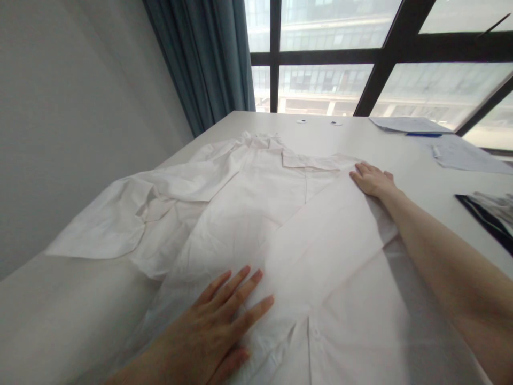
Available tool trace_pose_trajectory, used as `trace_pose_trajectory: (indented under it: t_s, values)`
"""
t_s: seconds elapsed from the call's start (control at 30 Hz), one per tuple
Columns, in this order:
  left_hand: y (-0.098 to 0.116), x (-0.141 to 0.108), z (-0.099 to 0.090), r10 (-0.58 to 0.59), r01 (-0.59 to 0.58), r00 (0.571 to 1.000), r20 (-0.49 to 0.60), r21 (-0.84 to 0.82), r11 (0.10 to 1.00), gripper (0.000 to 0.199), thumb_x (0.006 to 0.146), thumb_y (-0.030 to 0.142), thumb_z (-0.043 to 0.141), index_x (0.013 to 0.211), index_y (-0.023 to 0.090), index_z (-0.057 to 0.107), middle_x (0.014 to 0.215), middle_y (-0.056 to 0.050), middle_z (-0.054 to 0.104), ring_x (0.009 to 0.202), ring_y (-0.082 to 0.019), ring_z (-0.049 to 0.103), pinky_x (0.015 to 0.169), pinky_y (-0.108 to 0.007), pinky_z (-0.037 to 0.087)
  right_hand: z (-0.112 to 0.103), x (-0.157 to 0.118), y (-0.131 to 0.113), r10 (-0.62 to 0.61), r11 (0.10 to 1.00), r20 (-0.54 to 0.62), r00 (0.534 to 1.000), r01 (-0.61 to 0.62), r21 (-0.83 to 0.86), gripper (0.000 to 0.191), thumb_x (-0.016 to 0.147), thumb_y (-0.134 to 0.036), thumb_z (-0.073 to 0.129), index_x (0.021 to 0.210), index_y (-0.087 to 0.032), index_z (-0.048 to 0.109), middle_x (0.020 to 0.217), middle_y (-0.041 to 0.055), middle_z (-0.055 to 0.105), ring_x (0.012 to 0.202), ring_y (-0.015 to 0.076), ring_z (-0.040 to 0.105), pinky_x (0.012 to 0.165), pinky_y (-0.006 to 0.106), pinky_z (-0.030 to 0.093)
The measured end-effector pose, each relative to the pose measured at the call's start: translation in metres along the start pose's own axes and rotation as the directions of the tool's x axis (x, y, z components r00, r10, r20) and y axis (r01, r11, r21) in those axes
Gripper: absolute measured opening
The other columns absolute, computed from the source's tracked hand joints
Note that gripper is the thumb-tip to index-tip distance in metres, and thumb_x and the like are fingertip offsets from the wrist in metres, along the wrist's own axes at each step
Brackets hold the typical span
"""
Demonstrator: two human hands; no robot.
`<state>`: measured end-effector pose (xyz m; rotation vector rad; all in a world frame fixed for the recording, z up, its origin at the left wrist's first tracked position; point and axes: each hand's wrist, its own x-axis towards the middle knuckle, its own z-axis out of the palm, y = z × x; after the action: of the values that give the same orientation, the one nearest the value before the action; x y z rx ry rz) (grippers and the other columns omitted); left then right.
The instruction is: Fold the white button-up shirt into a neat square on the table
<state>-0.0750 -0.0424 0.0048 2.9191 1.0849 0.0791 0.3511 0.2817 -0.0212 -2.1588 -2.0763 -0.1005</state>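
"Garment [240,214], white and collared, lay spread across a pale desk [433,198] beside a window. How did it look to handle?"

"Light and soft, by appearance: thin cloth that seemed to crease readily and would likely have sagged if raised from one point. Nothing suggested weight or brittleness; sliding over the smooth desk looked the likelier nuisance."

"And the best place to take hold?"

"The collar band [312,161] appeared the firmest part, the shoulder edge next to it a fair second. The rumpled sleeve [108,219] on the left looked too floppy to steer the body."

"What of the person's bare hands?"

"The left grip [224,315] was over the lower front, fingers splayed, clasping nothing. The right grip [372,180] reached the far right corner near the collar band, fingers laid out on the cloth rather than bunched around it."

"What escaped the camera?"

"The near end ran out of frame. Whether the left palm pressed down or hung just above could not be told. The right forearm [441,256] covered some cloth, and the other sleeve could not be made out. A dark item [487,216] at the right edge was cut off, its nature unclear."
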Motion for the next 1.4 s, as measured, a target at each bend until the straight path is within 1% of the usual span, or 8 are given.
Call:
trace_pose_trajectory:
  t_s: [0.23,0.57,0.83,0.97,1.1,1.17,1.27,1.4]
  values:
    - [0.0,0.0,0.001,-0.018,0.019,1.0,0.008,-0.063,0.998,0.064,0.1,0.037,0.046,0.157,0.032,0.018,0.165,-0.005,0.014,0.15,-0.031,0.02,0.119,-0.047,0.026,-0.016,-0.029,-0.023,-0.135,0.991,-0.218,0.967,0.131,-0.031,0.046,0.097,-0.024,0.028,0.126,-0.009,0.061,0.141,0.0202,0.054,0.137,0.0295,0.041,0.116,0.053,0.016]
    - [0.0,0.001,0.005,-0.034,0.034,0.999,-0.005,-0.09,0.995,0.064,0.1,0.031,0.046,0.157,0.034,0.018,0.165,-0.003,0.015,0.15,-0.03,0.02,0.119,-0.049,0.027,-0.014,-0.129,-0.067,-0.493,0.86,-0.089,0.866,0.5,0.099,0.048,0.1,-0.042,0.032,0.139,-0.026,0.055,0.146,0.0035,0.053,0.136,0.0224,0.046,0.11,0.039,0.039]
    - [-0.002,0.002,0.003,-0.018,0.018,1.0,-0.002,-0.086,0.996,0.062,0.101,0.033,0.044,0.157,0.036,0.017,0.165,-0.005,0.016,0.15,-0.03,0.021,0.119,-0.049,0.026,-0.024,-0.106,0.023,-0.144,0.99,0.063,0.988,0.144,0.001,0.062,0.098,-0.05,0.026,0.151,-0.02,0.04,0.158,0.0098,0.036,0.144,0.0296,0.035,0.115,0.054,0.029]
    - [-0.001,0.002,0.004,-0.02,0.02,1.0,0.005,-0.088,0.996,0.06,0.102,0.034,0.044,0.156,0.036,0.019,0.165,-0.005,0.017,0.15,-0.03,0.019,0.118,-0.051,0.026,-0.033,-0.1,0.039,-0.015,0.999,0.052,0.999,0.018,-0.048,0.062,0.097,-0.05,0.028,0.147,-0.016,0.045,0.155,0.0153,0.039,0.141,0.0373,0.037,0.112,0.065,0.026]
    - [0.002,0.003,0.001,-0.023,0.02,0.999,-0.036,-0.093,0.996,0.058,0.1,0.028,0.047,0.154,0.037,0.026,0.164,-0.004,0.019,0.15,-0.03,0.019,0.118,-0.052,0.026,-0.036,-0.116,0.011,-0.08,0.995,-0.136,0.987,0.071,-0.071,0.058,0.099,-0.042,0.027,0.146,-0.012,0.045,0.158,0.0168,0.033,0.148,0.0358,0.022,0.117,0.061,0.012]
    - [0.004,0.003,-0.001,-0.007,0.003,0.999,-0.046,-0.092,0.996,0.059,0.099,0.027,0.05,0.153,0.036,0.029,0.163,-0.005,0.021,0.15,-0.03,0.02,0.119,-0.053,0.024,-0.035,-0.134,-0.015,-0.174,0.985,-0.197,0.965,0.167,-0.052,0.057,0.1,-0.04,0.025,0.148,-0.013,0.042,0.157,0.0164,0.036,0.147,0.0331,0.026,0.117,0.057,0.019]
    - [0.005,0.005,-0.004,0.071,-0.073,0.997,-0.024,-0.118,0.99,0.059,0.098,0.032,0.053,0.153,0.035,0.031,0.163,-0.006,0.024,0.149,-0.028,0.023,0.121,-0.051,0.02,-0.032,-0.169,-0.056,-0.392,0.915,-0.082,0.916,0.398,0.07,0.058,0.1,-0.048,0.026,0.148,-0.02,0.042,0.155,0.0103,0.041,0.145,0.0301,0.032,0.112,0.051,0.035]
    - [0.004,0.006,-0.008,0.146,-0.143,0.989,0.007,-0.163,0.976,0.057,0.097,0.041,0.055,0.151,0.039,0.034,0.164,-0.005,0.02,0.149,-0.029,0.024,0.121,-0.049,0.022,-0.029,-0.201,-0.077,-0.518,0.847,0.016,0.855,0.511,0.151,0.06,0.1,-0.055,0.022,0.15,-0.027,0.04,0.157,0.0035,0.038,0.147,0.0275,0.028,0.115,0.049,0.031]
